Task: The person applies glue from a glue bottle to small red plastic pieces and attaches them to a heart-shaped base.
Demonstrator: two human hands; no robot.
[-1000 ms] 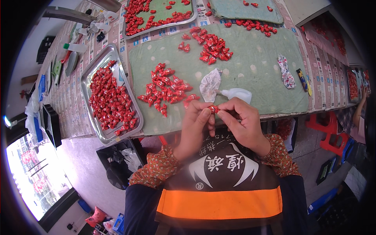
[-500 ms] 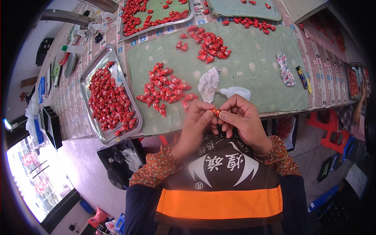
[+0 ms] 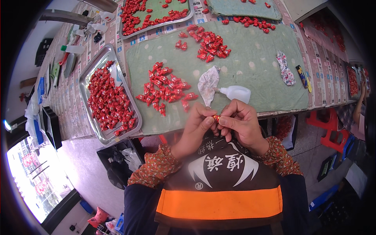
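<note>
Just past the table's front edge, my left hand [image 3: 196, 126] and my right hand [image 3: 243, 126] meet, thumbs and forefingers pinching one small red-and-gold piece [image 3: 216, 117] between them. Fingers cover most of it, so its exact kind does not show. Beyond the hands, a crumpled whitish cloth [image 3: 208, 83] lies on the green mat [image 3: 258, 80]. The nozzle of a white squeeze bottle [image 3: 237, 93] touches or nearly touches the cloth. Similar red pieces lie loose in one pile [image 3: 163, 87] at the left and another pile [image 3: 213, 46] farther back.
A metal tray [image 3: 84, 84] heaped with red pieces stands at the left; another tray [image 3: 156, 28] sits at the back. Toward the right lie a patterned cloth [image 3: 285, 68] and a dark lighter-like object [image 3: 301, 76]. Red stools [image 3: 328, 127] and a person's arm [image 3: 359, 109] appear at far right.
Both hands have shifted slightly, and the piece has turned a little between the fingertips. The piles, cloth and bottle lie as before.
</note>
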